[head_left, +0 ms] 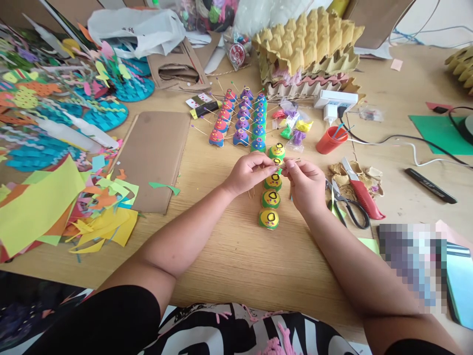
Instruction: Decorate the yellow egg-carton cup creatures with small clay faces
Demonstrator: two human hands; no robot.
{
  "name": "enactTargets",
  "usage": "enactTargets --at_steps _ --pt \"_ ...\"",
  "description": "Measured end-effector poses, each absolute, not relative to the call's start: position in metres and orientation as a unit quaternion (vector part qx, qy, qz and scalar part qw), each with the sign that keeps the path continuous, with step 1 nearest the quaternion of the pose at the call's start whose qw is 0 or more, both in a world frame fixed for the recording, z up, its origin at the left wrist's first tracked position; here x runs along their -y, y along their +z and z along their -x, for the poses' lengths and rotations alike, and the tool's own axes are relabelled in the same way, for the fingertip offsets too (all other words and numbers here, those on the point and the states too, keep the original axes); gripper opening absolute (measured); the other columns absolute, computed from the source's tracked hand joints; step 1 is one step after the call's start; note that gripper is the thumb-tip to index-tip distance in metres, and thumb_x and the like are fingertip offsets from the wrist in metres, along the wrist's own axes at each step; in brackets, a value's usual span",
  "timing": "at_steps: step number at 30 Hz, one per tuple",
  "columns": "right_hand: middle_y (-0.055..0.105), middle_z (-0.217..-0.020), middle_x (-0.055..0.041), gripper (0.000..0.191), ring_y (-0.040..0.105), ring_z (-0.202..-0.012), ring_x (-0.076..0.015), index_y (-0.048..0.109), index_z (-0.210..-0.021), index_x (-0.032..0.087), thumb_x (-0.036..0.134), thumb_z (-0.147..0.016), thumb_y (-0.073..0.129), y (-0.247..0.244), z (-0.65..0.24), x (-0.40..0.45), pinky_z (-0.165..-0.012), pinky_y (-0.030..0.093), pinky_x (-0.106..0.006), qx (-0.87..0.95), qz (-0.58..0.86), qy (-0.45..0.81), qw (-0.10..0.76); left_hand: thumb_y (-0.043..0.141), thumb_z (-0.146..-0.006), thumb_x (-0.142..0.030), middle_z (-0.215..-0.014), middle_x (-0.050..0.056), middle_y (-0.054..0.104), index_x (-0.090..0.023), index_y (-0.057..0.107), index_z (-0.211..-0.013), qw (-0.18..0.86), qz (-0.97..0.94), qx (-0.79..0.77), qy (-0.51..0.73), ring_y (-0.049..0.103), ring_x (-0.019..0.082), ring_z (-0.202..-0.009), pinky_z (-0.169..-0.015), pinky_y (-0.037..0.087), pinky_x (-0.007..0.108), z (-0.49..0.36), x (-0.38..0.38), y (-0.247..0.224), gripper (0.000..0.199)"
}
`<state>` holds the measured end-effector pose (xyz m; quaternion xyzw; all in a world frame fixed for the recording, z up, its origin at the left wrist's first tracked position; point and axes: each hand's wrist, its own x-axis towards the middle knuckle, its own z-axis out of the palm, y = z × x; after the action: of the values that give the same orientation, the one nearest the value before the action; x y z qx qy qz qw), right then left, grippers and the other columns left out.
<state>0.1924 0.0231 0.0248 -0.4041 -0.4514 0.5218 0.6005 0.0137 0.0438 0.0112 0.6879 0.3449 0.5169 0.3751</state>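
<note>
Both hands meet above a column of yellow-and-green painted cups (268, 218) at the table's middle. My left hand (250, 172) is pinched, its fingertips on thin wooden sticks. My right hand (303, 183) pinches the other end of thin sticks (293, 160) just to the right. More sticks (252, 193) lie below my left hand. Beyond the hands stand rows of painted cups: red ones (220, 125), purple ones (241, 137) and blue-green ones (259, 144), several with sticks poking out sideways.
Cardboard (158, 148) and paper scraps (44, 207) lie left. At right are scissors (347, 199), a red-handled cutter (364, 195), an orange cup (330, 140), a black pen (430, 185) and a power strip (338, 99). Egg trays (306, 44) are stacked behind.
</note>
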Motion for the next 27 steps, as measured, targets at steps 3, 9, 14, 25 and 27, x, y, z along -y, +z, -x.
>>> enactTargets --at_steps 3,9,14,25,27 --pt "0.077 -0.078 -0.0004 0.037 0.067 -0.074 -0.0131 0.077 -0.072 0.024 0.058 -0.075 0.092 0.0275 -0.1928 -0.0204 -0.07 0.056 -0.028 0.473 0.423 0.489 0.599 0.076 -0.094 -0.052 -0.078 0.002 0.073 -0.019 0.075 -0.078 0.365 -0.694 -0.331 0.525 0.063 0.014 -0.077 -0.076 0.05 0.03 -0.0138 -0.0438 0.013 0.036" --pt "0.073 -0.073 -0.0013 0.042 0.066 -0.075 -0.0154 0.075 -0.07 0.023 0.062 -0.076 0.089 0.0337 -0.1923 -0.0189 -0.071 0.055 -0.03 0.483 0.449 0.466 0.59 0.078 -0.091 -0.042 -0.084 0.002 0.074 -0.019 0.075 -0.082 0.379 -0.67 -0.362 0.526 0.062 0.013 -0.079 -0.077 0.05 0.03 -0.0133 -0.0417 0.0155 0.025" --pt "0.068 -0.068 0.0007 0.043 0.06 -0.068 -0.0115 0.071 -0.066 0.022 0.06 -0.071 0.092 0.0328 -0.191 -0.023 -0.069 0.052 -0.028 0.444 0.429 0.52 0.59 0.078 -0.091 -0.044 -0.082 0.002 0.072 -0.019 0.072 -0.08 0.389 -0.676 -0.347 0.521 0.061 0.013 -0.078 -0.076 0.049 0.029 -0.0128 -0.0423 0.0151 0.028" --pt "0.07 -0.07 0.0013 0.04 0.062 -0.068 -0.0112 0.072 -0.069 0.022 0.056 -0.073 0.092 0.0302 -0.1899 -0.0207 -0.069 0.053 -0.027 0.444 0.436 0.503 0.6 0.064 -0.097 -0.067 -0.08 0.003 0.065 -0.02 0.065 -0.079 0.368 -0.716 -0.327 0.494 0.059 0.016 -0.079 -0.078 0.048 0.032 -0.0139 -0.043 0.0205 0.051" --pt "0.072 -0.074 0.0009 0.036 0.065 -0.071 -0.012 0.074 -0.073 0.023 0.055 -0.077 0.09 0.0299 -0.1901 -0.0193 -0.072 0.055 -0.029 0.452 0.441 0.468 0.618 0.064 -0.096 -0.068 -0.079 0.002 0.064 -0.02 0.065 -0.079 0.373 -0.699 -0.338 0.508 0.057 0.015 -0.077 -0.075 0.047 0.031 -0.0139 -0.0437 0.0184 0.052"
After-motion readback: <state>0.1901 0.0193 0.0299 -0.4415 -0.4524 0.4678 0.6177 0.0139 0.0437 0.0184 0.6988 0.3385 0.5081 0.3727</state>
